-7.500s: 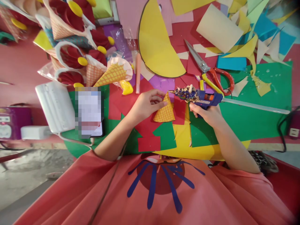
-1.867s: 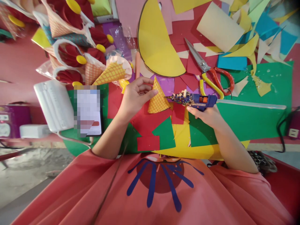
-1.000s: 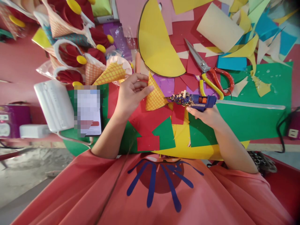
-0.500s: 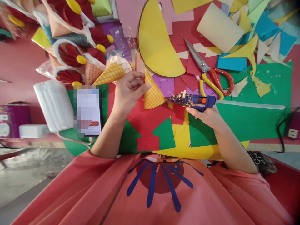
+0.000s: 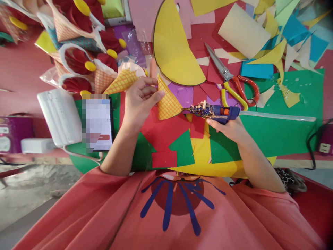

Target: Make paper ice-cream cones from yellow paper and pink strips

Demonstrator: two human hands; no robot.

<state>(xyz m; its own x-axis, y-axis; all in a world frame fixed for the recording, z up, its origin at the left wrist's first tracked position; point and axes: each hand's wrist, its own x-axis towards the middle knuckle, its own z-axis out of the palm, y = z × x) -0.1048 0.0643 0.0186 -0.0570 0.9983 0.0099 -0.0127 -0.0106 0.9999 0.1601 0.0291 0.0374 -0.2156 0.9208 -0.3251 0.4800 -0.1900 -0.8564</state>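
Note:
Between the thumb and fingers of my left hand (image 5: 142, 99) is a yellow paper cone (image 5: 168, 103) with an orange waffle grid. The cone's wide rim faces right. My right hand (image 5: 229, 129) is closed around a blue hot glue gun (image 5: 221, 114), its front crusted with glitter and bits of dried glue. The nozzle points left and meets the cone's rim, or comes very close to it. A clear glue stick (image 5: 281, 116) juts from the back of the gun.
Scissors (image 5: 225, 72) with red and yellow handles lie beyond the gun, beside a yellow half disc (image 5: 173, 48). Finished-looking cones (image 5: 104, 76) crowd the far left, above a phone (image 5: 99, 123) and a white case (image 5: 59, 118). Coloured paper scraps (image 5: 293, 52) heap at far right.
My left hand and the cone have shifted slightly left, and the cone has turned a little. My right hand and the glue gun have stayed almost still.

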